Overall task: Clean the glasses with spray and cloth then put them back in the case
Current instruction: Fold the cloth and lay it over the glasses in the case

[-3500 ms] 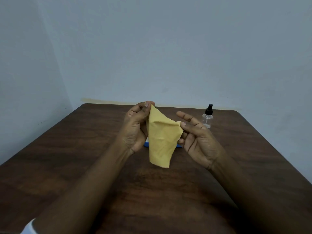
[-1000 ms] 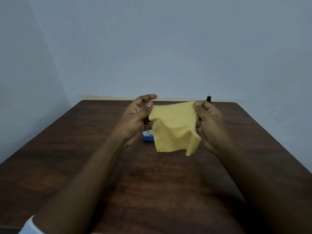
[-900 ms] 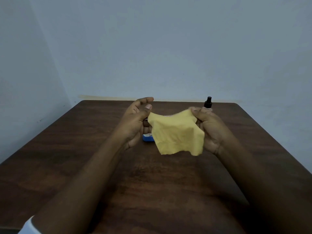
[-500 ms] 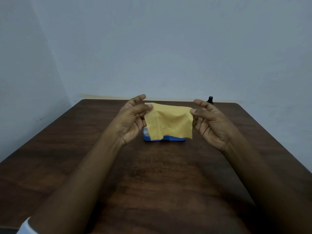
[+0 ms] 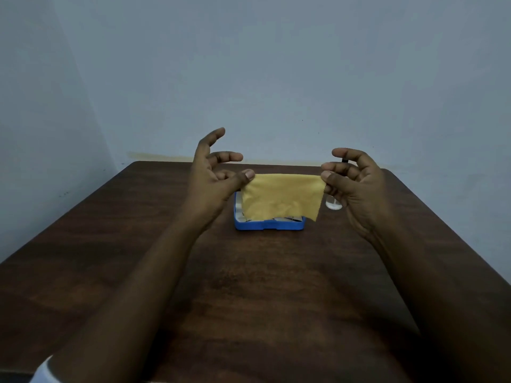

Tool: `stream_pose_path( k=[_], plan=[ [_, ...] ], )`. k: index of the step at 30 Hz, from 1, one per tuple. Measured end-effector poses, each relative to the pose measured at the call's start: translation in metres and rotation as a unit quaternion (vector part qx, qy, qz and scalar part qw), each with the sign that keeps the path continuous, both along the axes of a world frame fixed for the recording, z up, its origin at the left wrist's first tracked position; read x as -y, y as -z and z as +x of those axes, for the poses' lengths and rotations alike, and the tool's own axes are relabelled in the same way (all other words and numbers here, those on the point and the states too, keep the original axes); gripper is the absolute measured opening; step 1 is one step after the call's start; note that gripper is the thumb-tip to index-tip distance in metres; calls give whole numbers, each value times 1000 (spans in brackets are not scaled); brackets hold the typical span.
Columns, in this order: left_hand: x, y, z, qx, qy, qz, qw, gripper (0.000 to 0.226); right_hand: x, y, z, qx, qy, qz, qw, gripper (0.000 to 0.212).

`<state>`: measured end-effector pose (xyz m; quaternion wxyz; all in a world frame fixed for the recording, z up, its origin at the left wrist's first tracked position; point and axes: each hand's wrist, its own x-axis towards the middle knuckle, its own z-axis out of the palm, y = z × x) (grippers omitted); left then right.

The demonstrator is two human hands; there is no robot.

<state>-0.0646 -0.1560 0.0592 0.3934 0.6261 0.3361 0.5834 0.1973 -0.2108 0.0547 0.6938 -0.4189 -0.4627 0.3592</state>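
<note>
Two hands hold a yellow cloth (image 5: 280, 196) stretched wide above the dark counter (image 5: 249, 286). The left hand (image 5: 213, 183) has its grip pinching the top left corner, the other fingers spread upward. The cloth hangs before a blue case (image 5: 269, 224) on the far middle of the counter, hiding most of its inside. A clear spray bottle (image 5: 333, 203) stands just right of the case, partly behind the right hand (image 5: 356, 186), whose grip pinches the top right corner.

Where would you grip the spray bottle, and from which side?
Probably round the clear body of the spray bottle, below its black cap, coming from the near side: it stands upright on the table just behind the right hand. That hand first has to let go of the yellow cloth corner it pinches.
</note>
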Motion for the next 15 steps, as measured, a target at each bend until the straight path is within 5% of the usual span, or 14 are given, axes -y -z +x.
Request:
stream_pose_path(
  k=[10, 15],
  plan=[
    [-3, 1, -1, 64, 32, -27, 997, 74, 2, 1, 4, 96, 33, 6, 995, 19],
    [-5, 1, -5, 22, 69, -25, 997, 69, 2, -2, 5, -10, -10, -11, 1000, 17]
  ],
)
